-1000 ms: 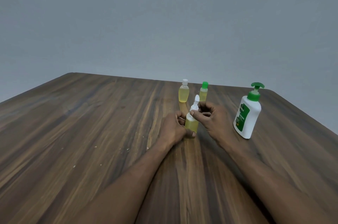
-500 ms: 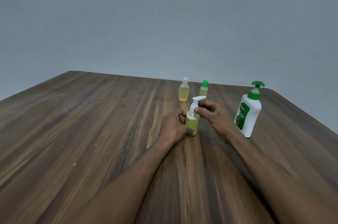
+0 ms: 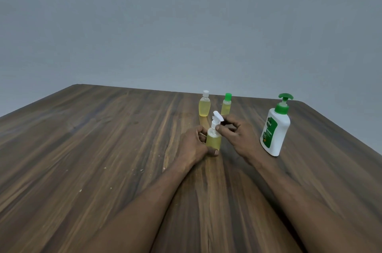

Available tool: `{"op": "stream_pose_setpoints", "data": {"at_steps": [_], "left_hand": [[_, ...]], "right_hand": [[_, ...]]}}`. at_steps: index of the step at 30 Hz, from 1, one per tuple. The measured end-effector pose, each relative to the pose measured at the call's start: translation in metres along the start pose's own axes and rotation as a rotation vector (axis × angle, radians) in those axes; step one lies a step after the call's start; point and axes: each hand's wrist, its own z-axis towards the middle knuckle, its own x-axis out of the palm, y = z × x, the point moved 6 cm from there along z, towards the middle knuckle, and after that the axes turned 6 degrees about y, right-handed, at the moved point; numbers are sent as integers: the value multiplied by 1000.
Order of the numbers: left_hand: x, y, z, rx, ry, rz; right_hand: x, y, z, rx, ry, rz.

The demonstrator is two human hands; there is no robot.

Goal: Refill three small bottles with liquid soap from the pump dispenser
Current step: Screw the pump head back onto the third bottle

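A small clear bottle of yellow soap stands on the wooden table. My left hand is wrapped around its body. Its white pump top sits on the neck, and my right hand pinches that top with thumb and fingers. Behind them stand two more small yellow-filled bottles, one with a white cap and one with a green cap. The large white pump dispenser with a green pump stands to the right of my right hand, apart from it.
The table's far edge runs just behind the two capped bottles, and its right edge slopes down past the dispenser. A plain grey wall rises behind. Small pale crumbs dot the wood to the left of my left forearm.
The white pump top has turned on the bottle between the frames, its nozzle swinging round under my right fingers. My left hand has kept its hold on the bottle.
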Motion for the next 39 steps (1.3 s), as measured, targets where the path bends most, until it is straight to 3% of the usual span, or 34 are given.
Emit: {"op": "stream_pose_setpoints", "data": {"at_steps": [8,14,20,27,35,39], "left_hand": [[0,-2,-1,2,-10,-3],[1,-3,0,0,-2,-15],[0,-4,-1,11,0,-22],[-1,-5,-3,5,-5,-3],[-1,-5,-2,8,-7,-3],[0,-5,-2,6,-10,-1]], "right_hand": [[0,-2,-2,20,-110,-89],[-1,4,-2,23,-17,-32],[4,11,-10,105,-171,-185],[0,16,-7,93,-69,41],[5,18,-11,99,-199,-80],[1,15,-7,108,-78,66]]}}
